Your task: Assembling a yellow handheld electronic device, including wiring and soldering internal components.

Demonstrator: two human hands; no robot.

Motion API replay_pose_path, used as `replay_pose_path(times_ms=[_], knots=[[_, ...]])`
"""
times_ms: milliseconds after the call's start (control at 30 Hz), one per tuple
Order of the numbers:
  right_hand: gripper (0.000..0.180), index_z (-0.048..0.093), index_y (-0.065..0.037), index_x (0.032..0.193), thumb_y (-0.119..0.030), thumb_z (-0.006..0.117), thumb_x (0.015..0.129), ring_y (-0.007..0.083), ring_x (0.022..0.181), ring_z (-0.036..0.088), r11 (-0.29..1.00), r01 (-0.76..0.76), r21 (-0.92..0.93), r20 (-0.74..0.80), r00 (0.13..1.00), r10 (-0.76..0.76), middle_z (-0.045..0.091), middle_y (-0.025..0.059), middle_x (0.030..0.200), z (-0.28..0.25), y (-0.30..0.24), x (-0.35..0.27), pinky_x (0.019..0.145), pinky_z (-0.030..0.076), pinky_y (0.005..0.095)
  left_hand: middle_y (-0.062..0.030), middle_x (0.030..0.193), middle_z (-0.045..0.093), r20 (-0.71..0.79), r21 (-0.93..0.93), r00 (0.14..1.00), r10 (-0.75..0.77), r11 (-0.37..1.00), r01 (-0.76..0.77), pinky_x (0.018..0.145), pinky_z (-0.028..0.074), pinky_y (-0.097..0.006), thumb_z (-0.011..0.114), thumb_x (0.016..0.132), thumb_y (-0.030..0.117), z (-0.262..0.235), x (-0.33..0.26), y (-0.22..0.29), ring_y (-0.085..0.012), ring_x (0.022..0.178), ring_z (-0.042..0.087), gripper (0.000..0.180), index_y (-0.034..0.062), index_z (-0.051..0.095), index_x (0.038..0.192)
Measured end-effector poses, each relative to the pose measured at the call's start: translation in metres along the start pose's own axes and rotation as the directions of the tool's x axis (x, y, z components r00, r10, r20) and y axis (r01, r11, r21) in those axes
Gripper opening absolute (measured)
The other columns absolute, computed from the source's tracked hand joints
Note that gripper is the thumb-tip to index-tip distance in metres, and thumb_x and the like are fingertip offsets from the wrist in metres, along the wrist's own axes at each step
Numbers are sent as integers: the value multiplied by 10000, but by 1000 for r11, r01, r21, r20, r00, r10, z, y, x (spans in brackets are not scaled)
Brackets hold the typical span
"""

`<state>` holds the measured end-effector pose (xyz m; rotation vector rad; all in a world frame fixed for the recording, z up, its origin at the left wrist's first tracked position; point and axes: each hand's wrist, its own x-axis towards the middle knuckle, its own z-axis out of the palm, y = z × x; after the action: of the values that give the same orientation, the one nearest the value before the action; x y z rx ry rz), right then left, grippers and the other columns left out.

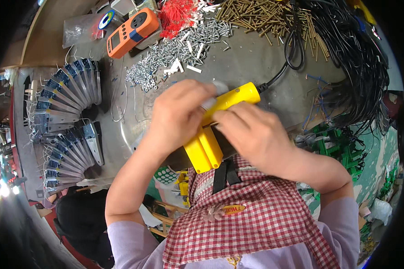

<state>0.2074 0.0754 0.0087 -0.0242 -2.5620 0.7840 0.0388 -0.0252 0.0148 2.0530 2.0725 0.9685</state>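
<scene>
A yellow plastic tool housing point(204, 150) lies in front of me at the table's near edge. Its round handle point(240, 96) points up to the right, and a black cord point(277, 76) leaves its end. My left hand point(177, 114) is closed around the middle of the housing, with pale coverings showing at its fingertips. From the right, my right hand point(256, 134) presses its bent fingers together against the housing's side, just below the handle. Whether those fingers also pinch a small part there is hidden and slightly blurred.
Beyond my hands lie piles of silver screws point(184, 49), nuts point(141, 74) and brass-coloured rods point(265, 18). An orange meter point(132, 33) sits at the far left. Circuit boards with wires point(67, 96) fan out on the left. Black cables point(359, 58) hang at the right.
</scene>
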Motion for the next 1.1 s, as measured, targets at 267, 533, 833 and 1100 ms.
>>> replay_pose_path(times_ms=[267,533,833,1100], knots=[[376,506,-25,1026,-140,686,716,321,701,568,977,214,-24,24,977,-213,575,102,831,-45,51,37,621,490,406,-68,794,564,-58,64,998,17,998,-13,639,448,-369,732,635,213,-7,-1,10,-249,726,564,241,62,560,709],[412,510,-3,928,-307,697,722,288,687,661,958,93,-273,469,882,48,645,128,714,-25,54,36,552,510,398,-180,890,585,169,72,958,-233,972,224,757,477,-421,739,677,331,-8,11,39,-355,836,592,661,-20,454,1158],[322,629,-50,1045,-155,676,744,283,889,596,896,-331,-295,-29,941,338,623,138,948,-133,94,43,804,471,362,-131,922,602,342,253,891,-300,942,220,795,443,-408,682,712,201,4,16,43,-298,890,578,536,-4,512,1178],[682,386,-29,1330,-22,678,714,382,1186,449,626,-545,-558,-370,839,400,494,215,1258,-280,219,-69,1001,364,406,-85,818,578,316,297,921,-228,946,133,742,459,-380,631,708,141,11,20,51,-256,807,586,497,80,543,1193]])
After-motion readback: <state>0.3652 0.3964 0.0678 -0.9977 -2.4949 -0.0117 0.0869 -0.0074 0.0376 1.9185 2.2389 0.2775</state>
